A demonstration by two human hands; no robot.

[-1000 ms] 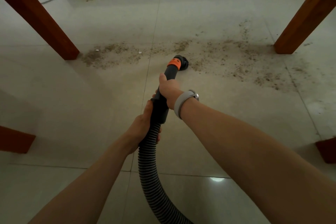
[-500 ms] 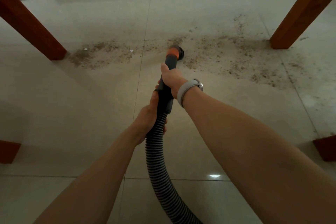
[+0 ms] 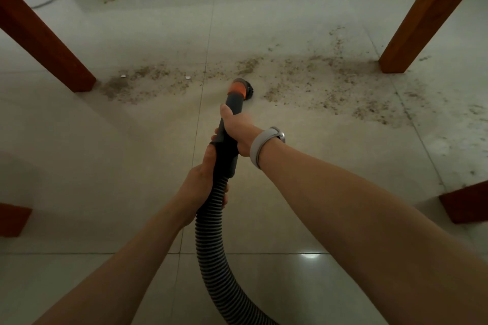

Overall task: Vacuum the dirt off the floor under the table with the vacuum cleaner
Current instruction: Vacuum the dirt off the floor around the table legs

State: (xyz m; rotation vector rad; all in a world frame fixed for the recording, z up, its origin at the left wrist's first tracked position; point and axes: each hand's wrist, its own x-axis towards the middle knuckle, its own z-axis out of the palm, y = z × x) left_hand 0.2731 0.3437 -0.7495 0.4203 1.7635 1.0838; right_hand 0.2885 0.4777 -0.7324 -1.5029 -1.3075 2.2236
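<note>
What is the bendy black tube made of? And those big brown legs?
The hose looks like flexible dark plastic, matte, judging by its ridged rings and curve. The table legs look like reddish-brown wood with a smooth finish; grain is too faint to be sure.

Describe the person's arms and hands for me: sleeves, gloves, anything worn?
Both forearms are bare, with no sleeves in view and no gloves. The right hand has a pale grey band round its wrist, seemingly a watch or fitness tracker. The left hand and its wrist show no band; no rings can be made out on either hand.
</note>
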